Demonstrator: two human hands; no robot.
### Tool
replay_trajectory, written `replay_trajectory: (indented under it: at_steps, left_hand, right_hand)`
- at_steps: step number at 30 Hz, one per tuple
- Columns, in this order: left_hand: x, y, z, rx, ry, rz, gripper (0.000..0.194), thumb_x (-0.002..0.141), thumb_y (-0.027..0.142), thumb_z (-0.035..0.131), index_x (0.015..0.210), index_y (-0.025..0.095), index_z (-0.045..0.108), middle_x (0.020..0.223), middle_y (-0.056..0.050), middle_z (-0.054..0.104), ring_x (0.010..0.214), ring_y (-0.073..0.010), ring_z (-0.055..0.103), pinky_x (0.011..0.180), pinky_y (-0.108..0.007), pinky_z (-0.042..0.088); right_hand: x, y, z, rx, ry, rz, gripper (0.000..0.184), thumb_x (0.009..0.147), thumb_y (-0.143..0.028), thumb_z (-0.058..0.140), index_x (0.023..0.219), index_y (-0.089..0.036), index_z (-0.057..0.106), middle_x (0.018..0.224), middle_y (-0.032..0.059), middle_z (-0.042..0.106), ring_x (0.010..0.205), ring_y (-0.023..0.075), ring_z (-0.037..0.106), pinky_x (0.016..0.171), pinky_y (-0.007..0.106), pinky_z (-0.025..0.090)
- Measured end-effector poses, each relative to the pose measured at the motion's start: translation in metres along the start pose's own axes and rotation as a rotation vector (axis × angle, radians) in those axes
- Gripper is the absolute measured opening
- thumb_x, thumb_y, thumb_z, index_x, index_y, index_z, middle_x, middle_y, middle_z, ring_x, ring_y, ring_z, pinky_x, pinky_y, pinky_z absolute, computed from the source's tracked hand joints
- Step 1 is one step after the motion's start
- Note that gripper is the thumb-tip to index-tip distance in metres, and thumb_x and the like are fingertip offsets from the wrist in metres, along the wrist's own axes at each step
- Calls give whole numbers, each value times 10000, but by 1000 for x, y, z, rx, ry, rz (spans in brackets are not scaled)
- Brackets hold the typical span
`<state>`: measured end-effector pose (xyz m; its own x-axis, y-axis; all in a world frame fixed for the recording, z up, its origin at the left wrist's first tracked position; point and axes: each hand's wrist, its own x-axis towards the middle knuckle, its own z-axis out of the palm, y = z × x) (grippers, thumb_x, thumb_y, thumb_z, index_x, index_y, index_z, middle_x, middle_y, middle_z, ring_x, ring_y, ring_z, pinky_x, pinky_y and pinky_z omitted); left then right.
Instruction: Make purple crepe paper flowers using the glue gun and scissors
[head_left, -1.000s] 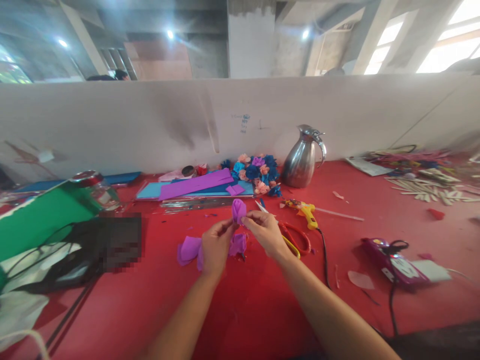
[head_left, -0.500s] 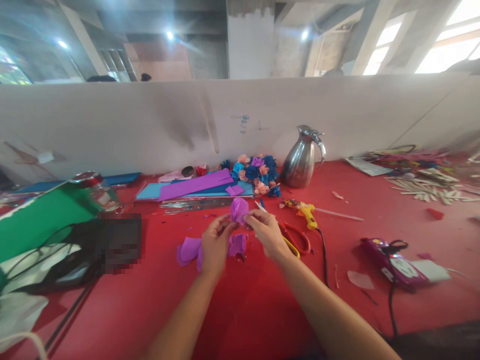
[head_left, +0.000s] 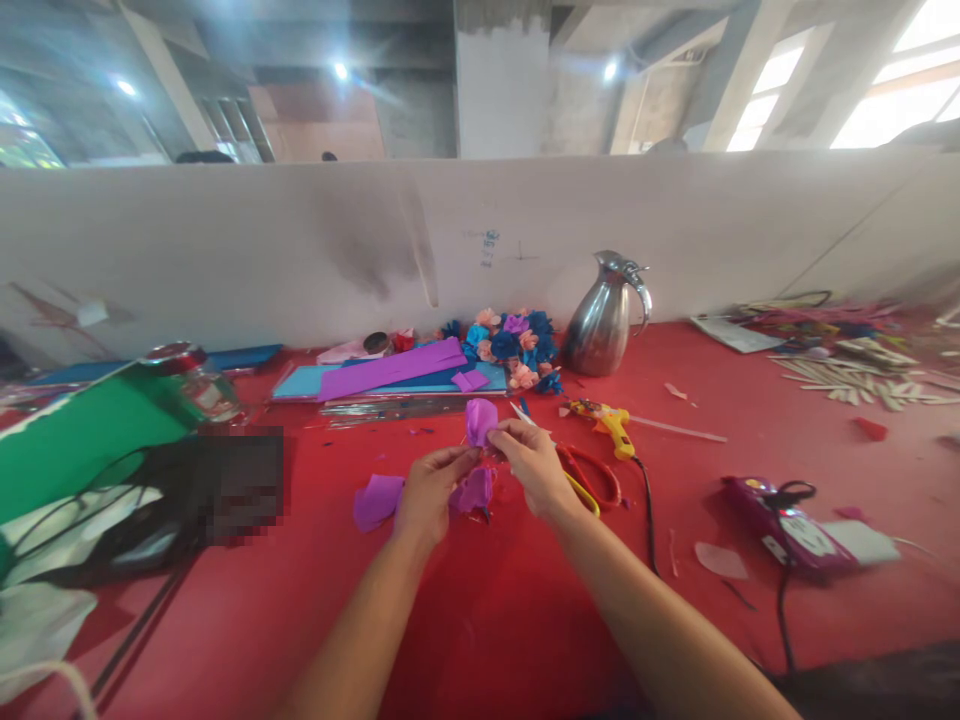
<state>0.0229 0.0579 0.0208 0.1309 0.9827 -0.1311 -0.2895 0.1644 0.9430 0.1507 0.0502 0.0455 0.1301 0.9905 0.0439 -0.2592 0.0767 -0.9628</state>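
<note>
A cupped purple crepe-paper petal piece (head_left: 481, 422) is held upright above the table between my two hands. My left hand (head_left: 433, 488) is closed in a pinch at its lower end. With thumb and fingertips, my right hand (head_left: 532, 468) grips its lower right side. Below, purple paper petals (head_left: 378, 501) lie left of my left hand, and a gathered purple paper piece (head_left: 474, 490) lies just beyond its wrist. Scissors (head_left: 592, 480) with red and yellow handles rest right beside my right hand, partly hidden by it.
A yellow glue gun (head_left: 616, 432) with a black cord lies to the right, before a steel jug (head_left: 606, 315). Paper flowers (head_left: 517, 345) and purple paper strips (head_left: 394, 368) sit at the back. A purple power box (head_left: 787, 525) is at right, a glass jar (head_left: 204, 385) at left.
My left hand has shifted slightly, its fingers now straighter and lower on the petal piece. The purple piece has turned a little and moved slightly right. My right hand barely moves.
</note>
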Motion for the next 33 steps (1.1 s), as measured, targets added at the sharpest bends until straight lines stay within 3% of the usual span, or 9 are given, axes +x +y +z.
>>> replay_trajectory:
  at_steps: [7,17,22,33]
  left_hand:
    - [1,0,4,-153,12,-33,248,490,265,840,687,148,746,754,-74,740,726,-166,657,754,-273,480]
    - [-1,0,5,20,159,40,284,507,321,821,740,170,762,751,-62,744,709,-175,649,701,-270,465]
    - [-2,1,6,50,185,86,296,517,347,813,752,175,764,782,-78,749,756,-203,659,740,-299,473]
    - [-2,-3,5,81,248,112,265,526,323,805,749,186,765,756,-57,748,690,-171,641,682,-272,459]
  right_hand:
    - [0,-1,0,17,5,-1,120,617,-286,604,559,-184,576,524,-29,551,553,113,500,569,245,389]
    - [-1,0,-1,-35,-55,-94,111,652,-244,563,563,-180,578,560,-24,560,572,110,479,587,246,382]
    - [-2,0,0,-48,-67,-103,106,650,-242,544,569,-182,574,557,-27,554,570,114,479,587,249,376]
    - [0,8,-1,-111,-74,-130,126,671,-274,547,626,-185,624,604,-5,597,618,140,522,602,259,384]
